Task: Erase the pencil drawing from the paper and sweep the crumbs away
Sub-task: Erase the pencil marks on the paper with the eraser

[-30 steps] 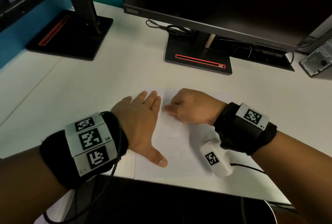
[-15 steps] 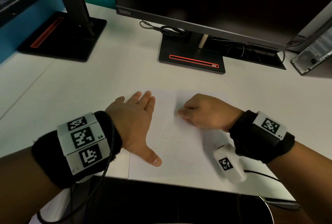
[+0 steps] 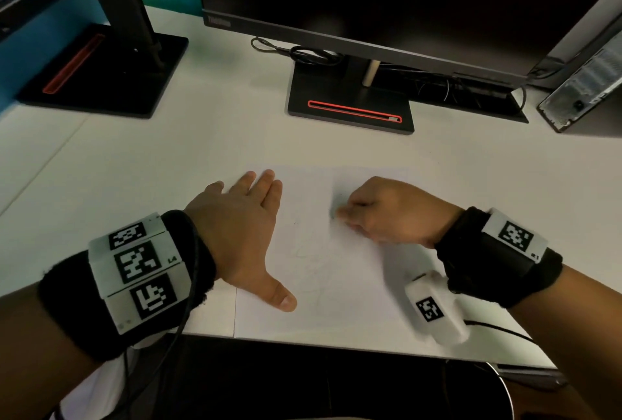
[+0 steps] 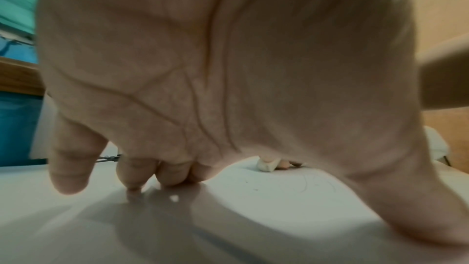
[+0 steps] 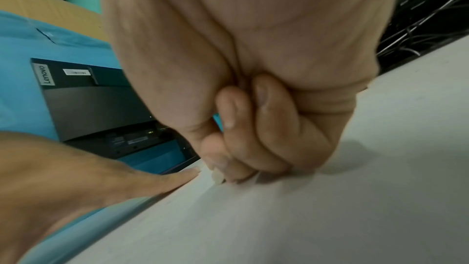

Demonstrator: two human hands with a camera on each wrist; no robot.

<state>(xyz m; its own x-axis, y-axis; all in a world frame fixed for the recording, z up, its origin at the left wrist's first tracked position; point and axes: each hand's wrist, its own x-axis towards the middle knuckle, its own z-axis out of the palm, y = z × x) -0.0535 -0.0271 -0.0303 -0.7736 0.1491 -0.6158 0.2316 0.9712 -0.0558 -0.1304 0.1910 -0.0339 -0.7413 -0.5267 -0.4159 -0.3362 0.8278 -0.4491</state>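
Observation:
A white sheet of paper (image 3: 336, 301) lies on the white desk near its front edge, with faint pencil lines (image 3: 313, 271) in its middle. My left hand (image 3: 242, 227) lies flat on the paper's left side, fingers straight and thumb spread. My right hand (image 3: 380, 214) is curled and pinches a small white eraser (image 4: 266, 165), whose tip (image 5: 218, 178) presses on the upper part of the sheet. In the head view the eraser is almost hidden by the fingers. A few dark crumbs (image 4: 247, 183) dot the paper near the eraser.
A monitor on a black stand (image 3: 350, 106) stands behind the paper, with cables (image 3: 303, 52) beside it. A second black stand (image 3: 101, 72) is at the back left, a grey computer case (image 3: 585, 83) at the back right. The desk's front edge (image 3: 336, 342) is close.
My right hand with the eraser has slid to the right and slightly nearer across the top of the paper. The left hand has stayed flat in place.

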